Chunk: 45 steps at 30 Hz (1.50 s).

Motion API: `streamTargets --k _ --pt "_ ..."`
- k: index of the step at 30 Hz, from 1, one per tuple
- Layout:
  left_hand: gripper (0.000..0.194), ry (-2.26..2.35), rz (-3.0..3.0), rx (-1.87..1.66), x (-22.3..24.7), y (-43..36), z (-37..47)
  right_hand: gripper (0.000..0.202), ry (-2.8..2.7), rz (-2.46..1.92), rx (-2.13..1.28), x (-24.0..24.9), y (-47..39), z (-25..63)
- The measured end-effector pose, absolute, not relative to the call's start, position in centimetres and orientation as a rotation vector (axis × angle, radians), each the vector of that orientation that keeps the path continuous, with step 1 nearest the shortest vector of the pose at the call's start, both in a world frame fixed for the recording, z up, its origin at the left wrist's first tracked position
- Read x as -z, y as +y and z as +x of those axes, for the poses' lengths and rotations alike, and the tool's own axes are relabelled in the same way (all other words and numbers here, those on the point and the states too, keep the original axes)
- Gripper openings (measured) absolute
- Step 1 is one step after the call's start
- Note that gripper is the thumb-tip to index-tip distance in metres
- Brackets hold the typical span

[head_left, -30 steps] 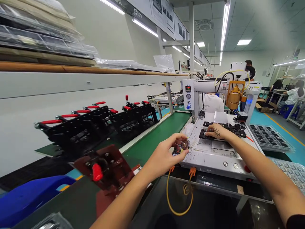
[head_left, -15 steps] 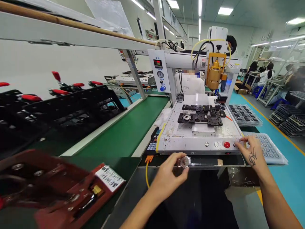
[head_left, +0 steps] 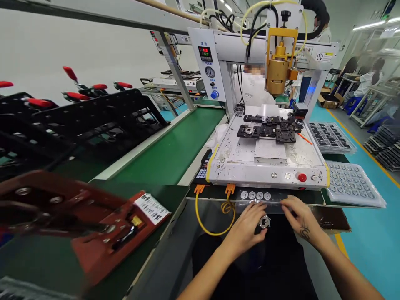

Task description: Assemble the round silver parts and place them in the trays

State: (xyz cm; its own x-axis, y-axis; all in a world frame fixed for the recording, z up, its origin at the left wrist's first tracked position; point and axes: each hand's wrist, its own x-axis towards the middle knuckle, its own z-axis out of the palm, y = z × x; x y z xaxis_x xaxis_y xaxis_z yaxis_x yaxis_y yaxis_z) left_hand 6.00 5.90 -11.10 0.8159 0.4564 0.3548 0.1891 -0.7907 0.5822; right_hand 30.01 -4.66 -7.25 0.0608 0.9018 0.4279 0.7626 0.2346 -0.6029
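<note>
My left hand (head_left: 248, 229) is closed around a small round metal part (head_left: 264, 221), held in front of the bench edge. Its fingertips lie near a clear strip with several round white stickers (head_left: 252, 195). My right hand (head_left: 296, 212) pinches the right end of that clear strip (head_left: 276, 205). Behind them stands a white machine (head_left: 237, 175) with a red button (head_left: 301, 177). Black fixture blocks (head_left: 270, 128) sit on its bed, the front left one with a round metal part (head_left: 249, 131). A gold cylinder head (head_left: 276, 75) hangs above.
A red-brown clamp press (head_left: 103, 250) stands at the left, beside a green conveyor (head_left: 187, 143). Yellow cables (head_left: 198, 221) hang at the bench edge. Clear trays (head_left: 353, 183) lie at the right. A person in white (head_left: 254, 89) is behind the machine.
My right hand has left the machine's front knob and come down to the clear strip. My left hand has moved right with the metal part. The view has tilted down, showing the stickers.
</note>
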Motion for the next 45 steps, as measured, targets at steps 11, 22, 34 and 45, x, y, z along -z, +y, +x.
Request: streamTargets --k 11,22,34,45 --pt "0.049 0.499 2.419 -0.582 10.7 9.1 7.6 0.023 -1.927 -1.590 -0.112 10.5 0.9 28.7" --pt "0.042 0.456 2.294 -0.536 10.4 9.4 7.1 0.034 -2.090 -1.464 0.082 13.9 -0.8 29.3" --pt "0.039 0.533 2.308 -0.649 10.4 11.5 7.5 0.024 -1.962 -1.446 -0.002 12.6 -3.8 27.5" --pt "0.038 0.561 2.437 -0.732 9.8 8.8 7.2 0.009 -1.461 -1.532 -0.260 11.7 -1.9 28.6"
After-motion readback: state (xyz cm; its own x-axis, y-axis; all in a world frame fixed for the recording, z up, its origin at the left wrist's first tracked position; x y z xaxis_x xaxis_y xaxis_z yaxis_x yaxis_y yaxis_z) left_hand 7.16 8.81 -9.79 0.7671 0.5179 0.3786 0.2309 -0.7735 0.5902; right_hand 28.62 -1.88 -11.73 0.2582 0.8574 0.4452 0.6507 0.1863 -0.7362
